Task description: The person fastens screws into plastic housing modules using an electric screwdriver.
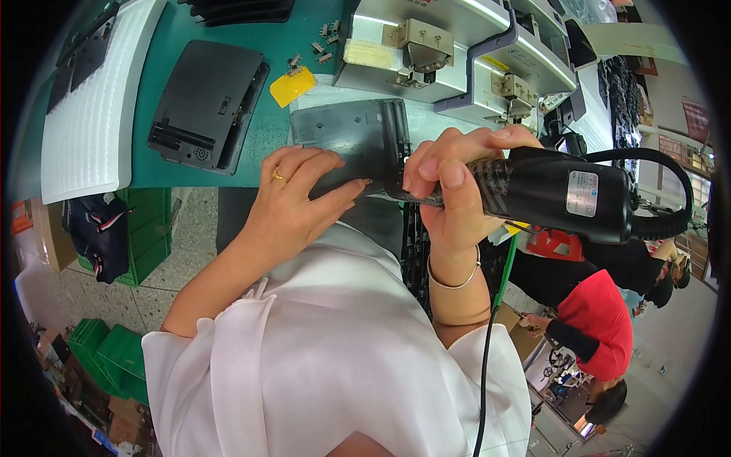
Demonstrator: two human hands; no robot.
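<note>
At a green factory tabletop (228, 164), the right hand (449, 190) grips a black electric screwdriver (556, 194), while the left hand (293, 198), fingers spread, steadies a grey panel (346, 133); keeping the tool square likely matters.

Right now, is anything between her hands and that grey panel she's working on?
Nothing visible. The left hand rests on the grey panel; the right hand holds the black power screwdriver at its near edge.
</note>
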